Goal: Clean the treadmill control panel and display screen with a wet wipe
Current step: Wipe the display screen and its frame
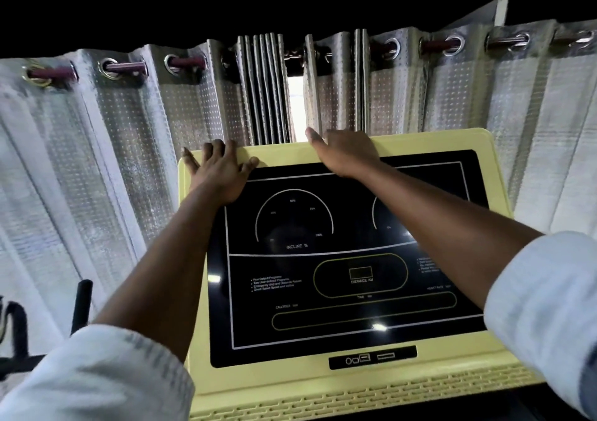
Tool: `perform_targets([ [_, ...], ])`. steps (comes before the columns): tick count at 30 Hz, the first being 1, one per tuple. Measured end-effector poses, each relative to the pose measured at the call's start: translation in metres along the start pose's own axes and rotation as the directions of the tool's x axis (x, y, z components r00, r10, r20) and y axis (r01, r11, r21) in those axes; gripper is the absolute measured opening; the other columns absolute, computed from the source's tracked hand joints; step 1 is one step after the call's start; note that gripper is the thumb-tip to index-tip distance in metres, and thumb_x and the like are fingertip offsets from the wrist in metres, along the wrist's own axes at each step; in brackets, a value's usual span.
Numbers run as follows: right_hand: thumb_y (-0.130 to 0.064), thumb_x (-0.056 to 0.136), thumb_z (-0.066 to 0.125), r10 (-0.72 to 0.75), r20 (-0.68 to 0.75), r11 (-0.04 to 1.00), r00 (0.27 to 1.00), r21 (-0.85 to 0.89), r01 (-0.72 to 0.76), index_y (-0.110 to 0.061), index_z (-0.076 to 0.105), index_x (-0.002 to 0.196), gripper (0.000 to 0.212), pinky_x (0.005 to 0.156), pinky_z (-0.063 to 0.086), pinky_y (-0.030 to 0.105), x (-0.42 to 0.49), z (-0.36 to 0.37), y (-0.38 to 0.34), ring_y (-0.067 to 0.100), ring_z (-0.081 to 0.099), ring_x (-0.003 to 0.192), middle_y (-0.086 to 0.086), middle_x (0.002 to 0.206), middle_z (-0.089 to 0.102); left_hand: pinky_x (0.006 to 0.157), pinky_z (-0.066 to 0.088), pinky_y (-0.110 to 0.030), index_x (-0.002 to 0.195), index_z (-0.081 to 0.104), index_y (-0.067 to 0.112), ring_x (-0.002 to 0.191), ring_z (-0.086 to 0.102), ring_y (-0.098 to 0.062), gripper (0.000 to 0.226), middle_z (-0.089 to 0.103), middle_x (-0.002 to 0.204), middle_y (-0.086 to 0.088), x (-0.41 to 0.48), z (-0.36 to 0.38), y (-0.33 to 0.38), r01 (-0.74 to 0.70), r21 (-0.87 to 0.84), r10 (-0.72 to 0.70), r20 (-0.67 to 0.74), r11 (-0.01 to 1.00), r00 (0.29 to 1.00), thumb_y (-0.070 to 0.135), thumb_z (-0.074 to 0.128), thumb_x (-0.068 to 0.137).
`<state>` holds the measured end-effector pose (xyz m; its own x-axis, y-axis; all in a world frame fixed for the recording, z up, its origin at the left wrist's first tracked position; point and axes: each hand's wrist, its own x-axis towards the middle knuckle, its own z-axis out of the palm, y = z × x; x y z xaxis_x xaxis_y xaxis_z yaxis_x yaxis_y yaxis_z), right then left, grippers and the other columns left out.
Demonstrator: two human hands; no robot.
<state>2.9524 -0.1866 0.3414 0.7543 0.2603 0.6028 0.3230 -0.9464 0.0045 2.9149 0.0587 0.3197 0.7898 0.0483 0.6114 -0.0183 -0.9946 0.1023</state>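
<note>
Against a wall of pale dotted curtains (129, 136) hung by metal rings on a dark red rod (187, 63), the yellow control panel (484, 149) fills the middle and right of the view. It is tilted up toward the person, and the glossy black display screen (339, 226) is set inside its frame. White lines on the screen mark an INCLINE dial at left, a DISTANCE box in the middle and long ovals below. The room is dim, and a bright slit of daylight (295, 107) shows between two curtain panels just above the panel's top edge.

The left hand (219, 172) lies palm down on the top left corner, fingers spread and straight across the yellow rim, gripping nothing. Most of the screen between the two forearms is uncovered. The right hand (345, 154) rests on the top rim near the middle with its thumb stretched out leftward. Its fingers pass over the rim out of sight, so whether they grip anything cannot be told. The curtain folds hang close behind that top edge.

A black bar (80, 304) stands at the far left, apart from the panel. Pale sleeves (97, 378) cover both upper forearms. A narrow black port strip (371, 357) sits under the screen, with rows of vent slots (355, 398) along the bottom edge
</note>
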Motion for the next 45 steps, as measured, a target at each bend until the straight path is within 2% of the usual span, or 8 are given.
perform_targets([
  [11,-0.069,0.1,0.012,-0.05,0.023,0.998,0.999,0.039,0.049,-0.006,0.06,0.124,0.082,0.1,0.041,0.041,0.003,0.003,-0.019,0.031,0.06,0.115,0.016,0.124,0.065,0.114,-0.005,-0.066,0.138,0.038,0.016,0.144,0.021,-0.028,0.063,0.037,0.142,-0.011,0.0,0.002,-0.004,-0.058,-0.015,0.057,-0.027,0.998,0.998,0.064,0.028,0.098],
  [14,-0.068,0.1,0.014,-0.023,-0.016,0.999,1.0,-0.047,0.022,-0.002,0.061,0.124,0.084,0.102,0.04,0.042,0.003,0.002,-0.029,0.033,0.058,0.119,0.019,0.126,0.064,0.112,0.01,-0.058,0.137,0.041,0.02,0.138,0.028,-0.028,0.066,0.04,0.139,-0.011,0.003,-0.005,-0.021,-0.071,-0.061,0.068,-0.045,0.996,0.997,0.069,0.035,0.094],
  [17,-0.068,0.1,0.016,-0.066,0.036,0.996,0.997,0.056,0.064,-0.004,0.059,0.127,0.082,0.104,0.041,0.042,0.002,0.002,-0.036,0.033,0.058,0.122,0.018,0.129,0.064,0.111,0.022,-0.056,0.139,0.041,0.019,0.136,0.03,-0.029,0.071,0.037,0.143,-0.011,-0.006,-0.01,-0.049,0.017,-0.183,-0.029,-0.066,0.983,0.997,0.069,0.047,0.09],
  [20,-0.065,0.102,0.017,-0.041,-0.024,0.999,0.999,-0.034,0.041,-0.003,0.063,0.113,0.079,0.101,0.042,0.042,0.004,0.002,-0.051,0.032,0.061,0.11,0.018,0.113,0.068,0.103,0.04,-0.05,0.14,0.039,0.016,0.126,0.041,-0.033,0.07,0.04,0.137,-0.013,-0.011,-0.012,-0.063,0.005,-0.332,-0.008,-0.008,0.943,1.0,0.062,0.055,0.09],
  [30,-0.064,0.103,0.017,-0.117,-0.027,0.986,0.993,0.114,0.119,-0.004,0.061,0.12,0.076,0.097,0.042,0.04,0.01,0.009,-0.096,0.031,0.061,0.11,0.015,0.116,0.067,0.11,0.034,-0.05,0.14,0.038,0.019,0.128,0.036,-0.032,0.056,0.036,0.137,-0.008,-0.005,-0.005,-0.073,0.022,-0.481,-0.005,0.037,0.876,0.999,0.044,0.06,0.095],
  [39,-0.064,0.103,0.013,-0.079,-0.09,0.994,0.993,0.073,0.086,-0.005,0.062,0.117,0.078,0.094,0.039,0.039,0.017,0.017,-0.13,0.031,0.06,0.112,0.017,0.118,0.066,0.108,0.042,-0.047,0.14,0.035,0.016,0.123,0.045,-0.027,0.054,0.037,0.133,-0.005,-0.005,-0.009,-0.079,0.002,-0.581,0.048,0.071,0.814,0.996,0.033,0.062,0.096],
  [42,-0.063,0.103,0.012,-0.16,-0.007,0.943,0.987,0.296,0.154,-0.011,0.055,0.138,0.077,0.105,0.039,0.04,0.018,0.014,-0.145,0.028,0.056,0.124,0.012,0.127,0.065,0.114,0.035,-0.046,0.148,0.032,0.013,0.131,0.042,-0.029,0.054,0.035,0.141,-0.01,-0.002,-0.02,-0.085,0.016,-0.6,0.1,0.16,0.8,0.982,0.026,0.056,0.101],
  [45,-0.076,0.093,0.004,-0.113,0.12,0.841,0.986,0.541,0.03,-0.031,0.067,0.118,0.081,0.094,0.045,0.038,0.019,0.004,-0.151,0.023,0.059,0.106,-0.003,0.088,0.062,0.119,0.027,-0.048,0.154,0.03,0.02,0.144,0.031,-0.028,0.054,0.027,0.158,-0.007,0.006,-0.035,-0.089,0.029,-0.666,0.11,0.165,0.745,0.98,0.03,0.046,0.104],
])
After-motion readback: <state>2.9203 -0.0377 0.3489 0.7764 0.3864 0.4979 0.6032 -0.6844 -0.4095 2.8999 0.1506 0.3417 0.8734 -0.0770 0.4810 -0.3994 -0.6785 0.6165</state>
